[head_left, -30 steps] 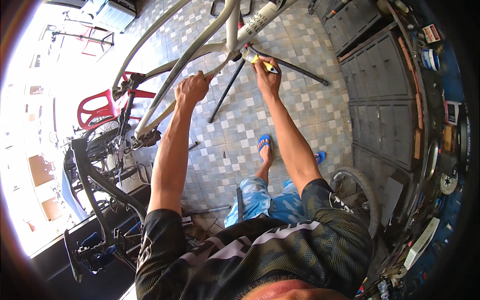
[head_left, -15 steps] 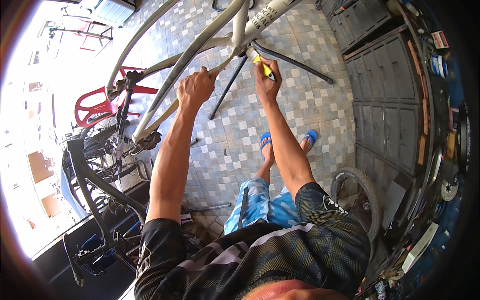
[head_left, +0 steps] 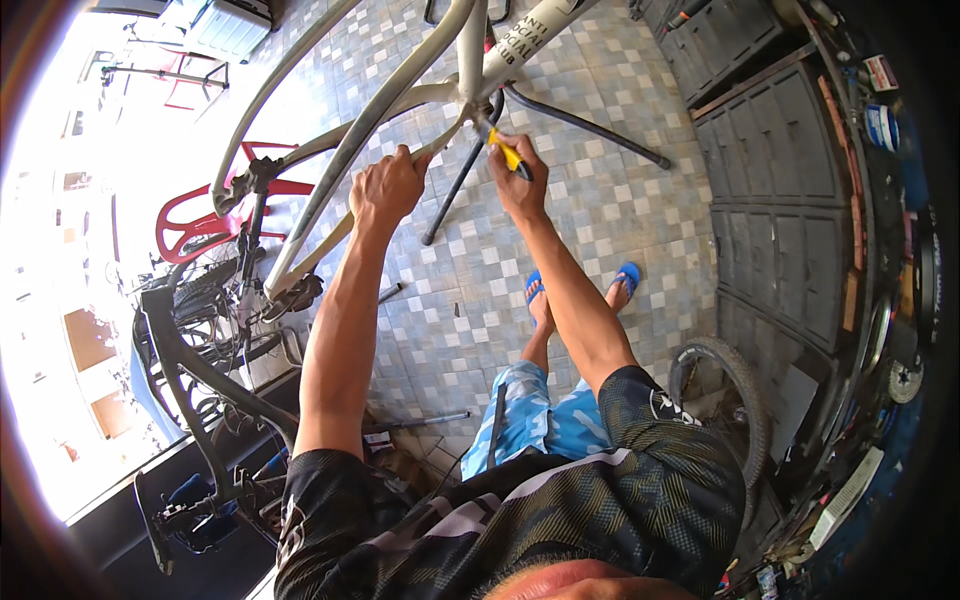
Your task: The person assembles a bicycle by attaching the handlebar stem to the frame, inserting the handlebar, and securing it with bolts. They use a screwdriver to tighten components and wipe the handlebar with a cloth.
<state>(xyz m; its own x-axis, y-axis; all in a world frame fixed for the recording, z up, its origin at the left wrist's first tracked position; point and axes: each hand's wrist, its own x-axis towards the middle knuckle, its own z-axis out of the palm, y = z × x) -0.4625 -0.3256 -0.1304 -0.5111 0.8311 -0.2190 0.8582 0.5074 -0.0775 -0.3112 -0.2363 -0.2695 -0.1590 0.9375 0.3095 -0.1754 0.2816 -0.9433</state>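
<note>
A pale grey-beige bicycle frame without wheels is held up off the floor at the top. My left hand is closed around one of its thin rear tubes, a little left of the bottom bracket. In my right hand is a paintbrush with a yellow handle and a black end. Its bristles touch or nearly touch the frame by the bottom bracket; the exact contact is too small to tell.
Dark stand legs spread over the tiled floor below the frame. A red plastic chair and a dark bicycle frame are at left. Grey cabinets line the right, with a tyre leaning near my right elbow.
My right hand has moved the brush slightly left and down, and its handle has tilted. The left hand keeps its grip on the tube. The view has shifted slightly.
</note>
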